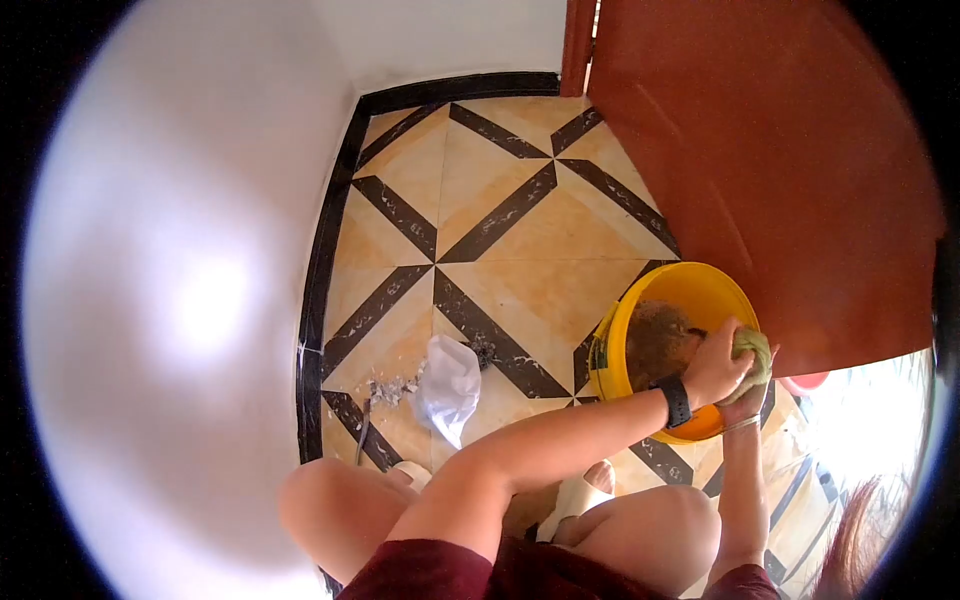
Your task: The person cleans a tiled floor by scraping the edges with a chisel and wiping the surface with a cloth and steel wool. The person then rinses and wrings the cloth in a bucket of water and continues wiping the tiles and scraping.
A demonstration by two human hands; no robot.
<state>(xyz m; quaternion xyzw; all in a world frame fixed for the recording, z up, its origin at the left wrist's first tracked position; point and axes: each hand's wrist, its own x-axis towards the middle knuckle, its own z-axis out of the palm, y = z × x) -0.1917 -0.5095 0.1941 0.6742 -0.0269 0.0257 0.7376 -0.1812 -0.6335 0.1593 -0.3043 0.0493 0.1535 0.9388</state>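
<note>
My left hand (pixel 714 368), with a dark watch at the wrist, is closed on a bunched green cloth (pixel 752 360). Gripping the same cloth from the right and below is my right hand (pixel 744 405), which wears a thin bracelet. Both hands are over the right side of a yellow bucket (pixel 614 350). Murky brown water (pixel 660 345) shows inside the bucket. Parts of the fingers are hidden by the cloth and by each other.
A white plastic bag (pixel 449 385) lies on the tiled floor (pixel 540 300) beside grey debris (pixel 393 389). A reddish-brown door (pixel 780 190) stands just beyond the bucket. A white wall (pixel 190 200) runs along the left. My knees are below.
</note>
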